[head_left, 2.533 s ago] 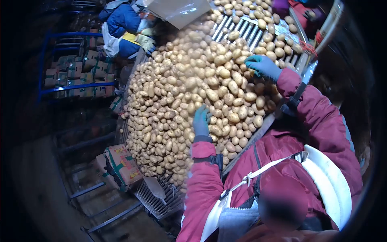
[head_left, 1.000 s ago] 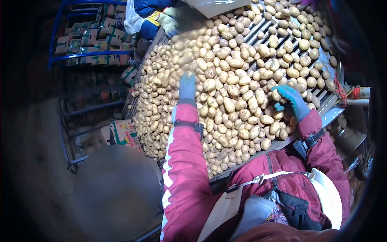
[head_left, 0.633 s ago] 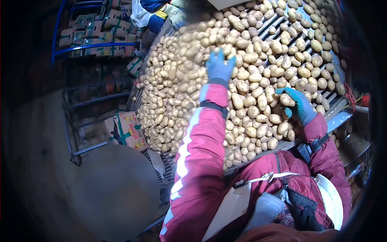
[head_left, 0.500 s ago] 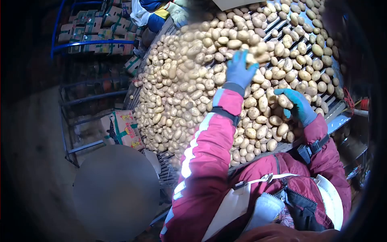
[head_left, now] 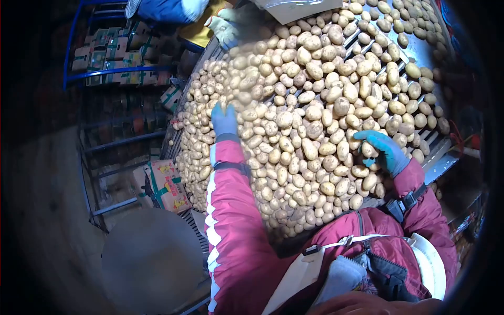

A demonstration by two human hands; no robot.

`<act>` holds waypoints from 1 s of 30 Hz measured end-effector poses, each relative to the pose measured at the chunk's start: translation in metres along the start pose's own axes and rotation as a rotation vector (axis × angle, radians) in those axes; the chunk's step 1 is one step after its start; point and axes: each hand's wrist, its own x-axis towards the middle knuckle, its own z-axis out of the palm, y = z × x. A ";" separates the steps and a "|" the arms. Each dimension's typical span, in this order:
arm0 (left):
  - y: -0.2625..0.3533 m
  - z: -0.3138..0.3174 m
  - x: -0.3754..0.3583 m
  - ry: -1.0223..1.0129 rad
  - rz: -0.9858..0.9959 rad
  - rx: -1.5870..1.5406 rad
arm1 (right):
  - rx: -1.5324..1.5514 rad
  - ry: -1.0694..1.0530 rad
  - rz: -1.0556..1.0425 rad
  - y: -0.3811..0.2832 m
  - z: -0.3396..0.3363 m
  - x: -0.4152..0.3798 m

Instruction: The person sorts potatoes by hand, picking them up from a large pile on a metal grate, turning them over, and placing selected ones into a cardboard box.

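Potatoes lie in a wide heap over a slatted sorting table. My left hand, in a blue glove, reaches over the smaller potatoes on the left side of the heap. Its fingers are spread, and no potato shows clearly in its grip. On the right, my right hand, in a teal glove, curls around one potato, with the thumb below and the fingers above it. Larger potatoes lie around that hand.
Another person's gloved hand is at the table's far left edge. A pale tray stands at the back. A printed carton, a round grey surface and a blue-railed rack stand to the left.
My left hand has swung left from the middle of the heap to the smaller potatoes. My right hand has stayed nearly in place. The other person's hand and the tray show more fully.
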 end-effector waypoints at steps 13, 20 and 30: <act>0.211 0.093 0.040 -0.262 0.410 -0.282 | -0.084 0.001 -0.104 0.006 -0.007 0.007; 0.269 0.148 0.036 -0.197 0.590 -0.341 | -0.040 -0.027 -0.076 0.008 -0.010 0.006; 0.290 0.114 -0.024 -0.451 0.650 0.110 | -0.193 -0.008 -0.208 0.009 -0.010 0.003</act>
